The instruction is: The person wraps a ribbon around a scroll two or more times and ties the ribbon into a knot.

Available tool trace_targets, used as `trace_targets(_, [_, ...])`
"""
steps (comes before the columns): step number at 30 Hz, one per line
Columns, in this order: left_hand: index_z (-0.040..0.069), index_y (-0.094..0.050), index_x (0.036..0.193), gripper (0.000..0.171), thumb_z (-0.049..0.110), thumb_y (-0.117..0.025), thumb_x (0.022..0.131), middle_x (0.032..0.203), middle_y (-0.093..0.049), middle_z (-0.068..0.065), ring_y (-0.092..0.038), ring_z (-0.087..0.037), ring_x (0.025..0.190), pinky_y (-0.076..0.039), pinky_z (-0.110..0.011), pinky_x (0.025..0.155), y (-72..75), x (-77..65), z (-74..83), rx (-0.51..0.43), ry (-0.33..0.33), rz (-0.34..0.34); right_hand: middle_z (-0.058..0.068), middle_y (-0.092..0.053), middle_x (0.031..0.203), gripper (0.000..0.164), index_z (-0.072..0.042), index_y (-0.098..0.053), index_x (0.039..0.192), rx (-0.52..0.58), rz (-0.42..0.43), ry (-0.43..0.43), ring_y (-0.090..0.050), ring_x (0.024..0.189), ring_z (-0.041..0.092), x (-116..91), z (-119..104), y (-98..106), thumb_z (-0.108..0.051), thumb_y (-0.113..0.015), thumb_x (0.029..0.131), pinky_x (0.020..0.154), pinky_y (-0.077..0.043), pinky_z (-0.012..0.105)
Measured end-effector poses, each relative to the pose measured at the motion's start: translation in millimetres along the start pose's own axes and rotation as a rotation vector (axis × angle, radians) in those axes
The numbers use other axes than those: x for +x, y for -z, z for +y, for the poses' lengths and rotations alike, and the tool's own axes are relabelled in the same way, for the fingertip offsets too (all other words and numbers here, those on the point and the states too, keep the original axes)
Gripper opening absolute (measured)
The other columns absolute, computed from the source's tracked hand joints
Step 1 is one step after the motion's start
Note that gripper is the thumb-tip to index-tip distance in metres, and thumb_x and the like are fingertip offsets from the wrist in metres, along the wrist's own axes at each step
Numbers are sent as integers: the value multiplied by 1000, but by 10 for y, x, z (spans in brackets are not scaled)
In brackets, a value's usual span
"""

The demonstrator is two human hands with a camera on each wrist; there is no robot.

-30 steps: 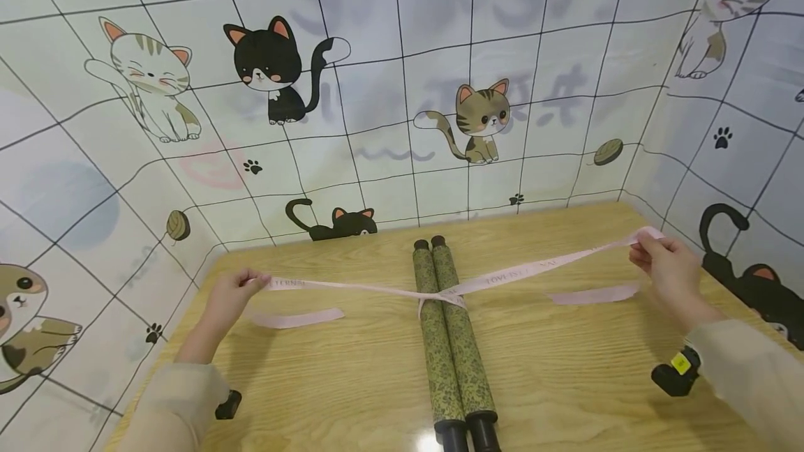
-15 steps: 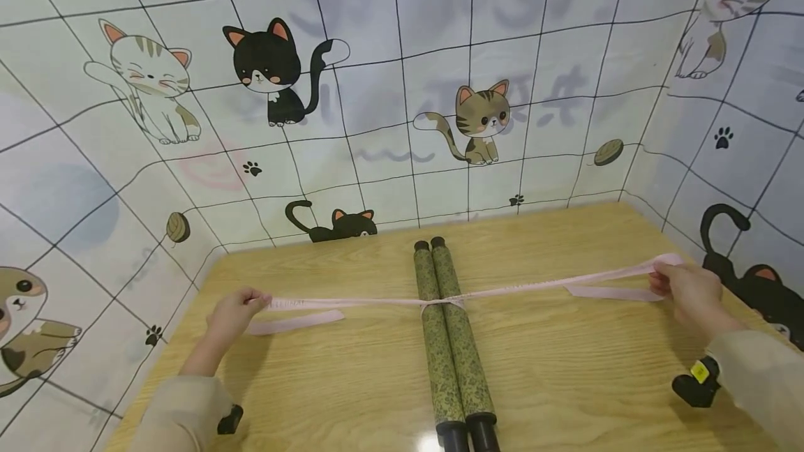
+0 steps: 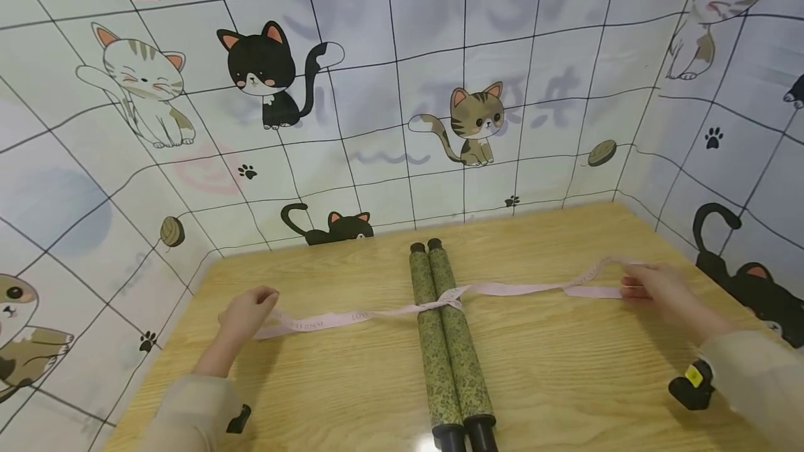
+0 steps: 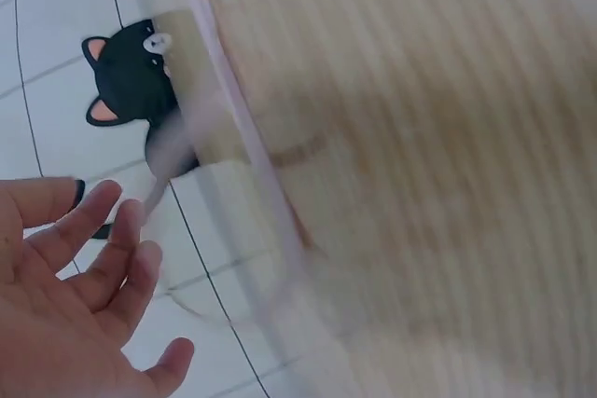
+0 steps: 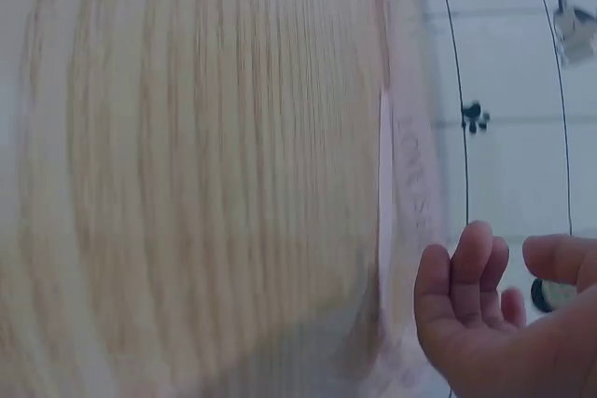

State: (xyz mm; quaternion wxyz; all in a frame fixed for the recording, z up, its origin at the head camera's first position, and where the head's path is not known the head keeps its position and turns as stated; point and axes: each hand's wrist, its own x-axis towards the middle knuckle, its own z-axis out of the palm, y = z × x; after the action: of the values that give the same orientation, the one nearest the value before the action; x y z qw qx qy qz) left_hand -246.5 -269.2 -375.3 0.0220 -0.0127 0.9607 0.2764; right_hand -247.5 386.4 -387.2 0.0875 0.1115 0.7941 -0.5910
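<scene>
Two rolled scrolls with green patterned covers and black knobs lie side by side mid-table in the head view. A pink printed ribbon is wrapped and crossed over them, its two ends stretching left and right. At the left end is my left hand; in the left wrist view its fingers are spread and loose, the blurred ribbon slack beside them. My right hand is by the right end. In the right wrist view its thumb and fingers stand apart, the ribbon alongside.
The wooden table backs onto a white grid-patterned wall covering printed with cartoon cats, with sides rising left and right. Black wrist cameras are worn at both sleeves.
The ribbon was pulled taut between both hands, then its ends were let go and it has slackened. The right hand moved outward, then back in slightly; the left hand came lower.
</scene>
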Motion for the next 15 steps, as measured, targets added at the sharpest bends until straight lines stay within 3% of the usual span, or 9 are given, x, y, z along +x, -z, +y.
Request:
trace_targets(3, [-4,-52,127,48,34,-35,102,127,-52,-27,-44,-47,119,-26,-66,96,-71,38,174,-48,-53,-20,16,-58,102,60,23,-24,132,-158,-41,105,-59,76,6,-1,-173,-260,-27,-37,100,73,-53,28])
trace_targets(6, [-3,-51,128,46,32,-39,101,128,-52,-25,-46,-43,119,-36,-56,96,-201,87,402,-102,-122,-79,24,-57,110,51,17,-35,130,-279,-87,218,-61,87,19,-16,-354,-559,-24,-42,100,78,-51,35])
trace_targets(8, [0,-54,127,39,26,-45,99,126,-55,-20,-48,-39,118,-36,-55,96,-325,118,572,-126,-174,-123,27,-55,116,45,12,-43,128,-378,-116,289,-59,97,29,-6,-446,-765,-23,-44,99,81,-49,41])
trace_targets(11, [5,-58,125,33,18,-53,96,124,-58,-12,-49,-34,118,-37,-53,96,-526,138,834,-149,-256,-192,27,-54,120,40,7,-50,125,-481,-153,374,-53,107,40,46,-528,-1063,-20,-49,97,83,-46,48])
trace_targets(15, [7,-57,127,33,14,-54,95,127,-56,-10,-46,-33,122,-38,-52,96,-769,140,1109,-146,-354,-276,26,-53,125,38,6,-52,126,-575,-185,462,-48,114,43,107,-561,-1397,-14,-54,94,88,-42,53])
